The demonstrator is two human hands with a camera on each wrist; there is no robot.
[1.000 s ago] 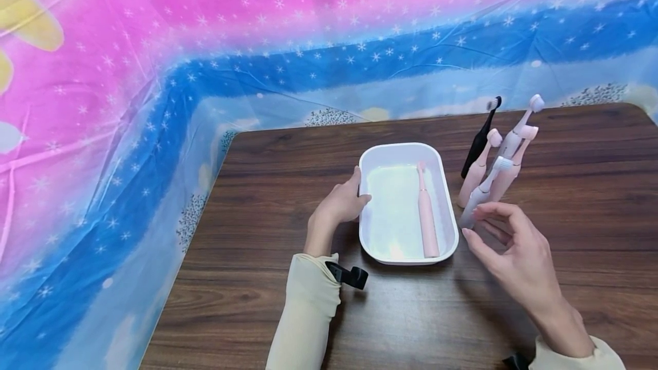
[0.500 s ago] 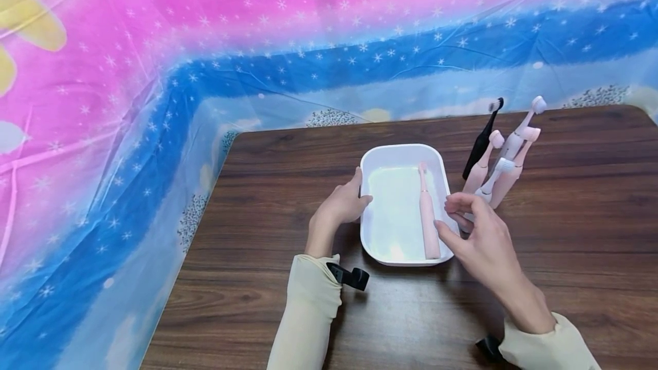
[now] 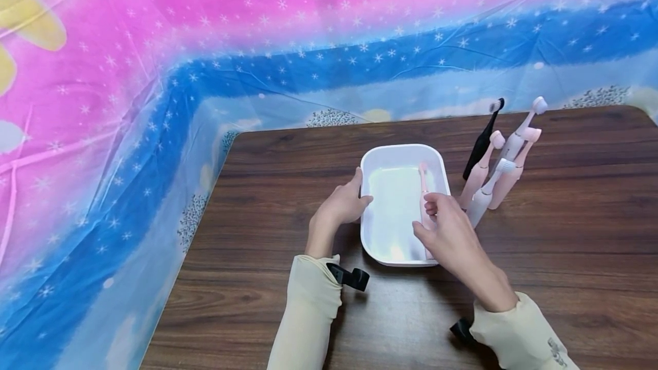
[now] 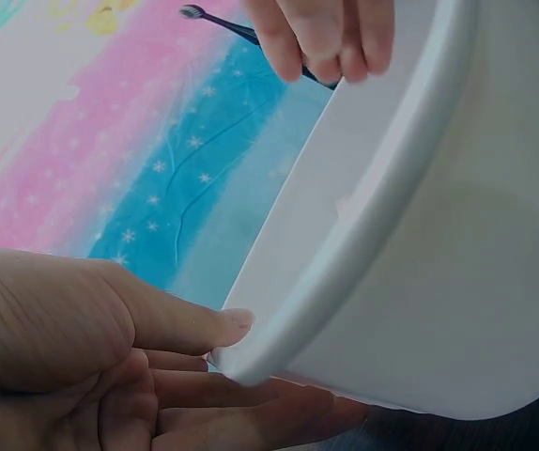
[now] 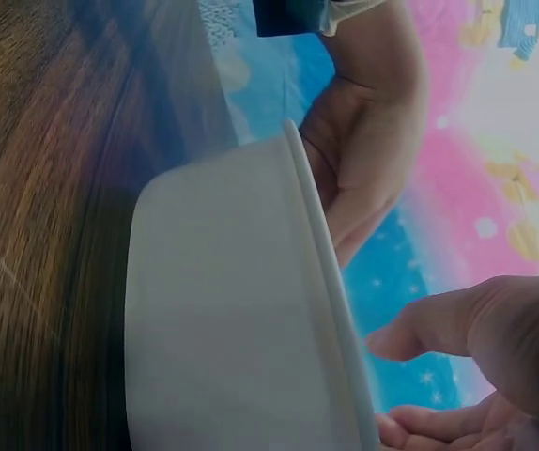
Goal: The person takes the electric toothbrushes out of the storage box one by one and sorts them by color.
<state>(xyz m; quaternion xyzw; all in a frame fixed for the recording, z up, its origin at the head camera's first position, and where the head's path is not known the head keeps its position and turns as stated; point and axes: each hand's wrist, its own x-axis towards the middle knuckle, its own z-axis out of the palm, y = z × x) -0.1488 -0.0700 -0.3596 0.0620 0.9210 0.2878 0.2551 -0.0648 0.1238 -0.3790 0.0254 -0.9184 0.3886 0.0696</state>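
Note:
A white plastic tub stands on the table, and a pink electric toothbrush lies inside along its right side. My left hand holds the tub's left rim, thumb over the edge and fingers against the outer wall. Above the toothbrush is my right hand, covering much of its handle in the head view. Its thumb and fingertips are spread apart at the level of the tub's rim; nothing shows pinched between them.
Right of the tub several electric toothbrushes stand upright in a cluster: a black one, pink ones and pale lilac ones. The brown wooden table ends at a cloth backdrop.
My right hand has moved left from beside the front lilac toothbrush, across the tub's right rim, to over the pink toothbrush. The left hand and tub have stayed put.

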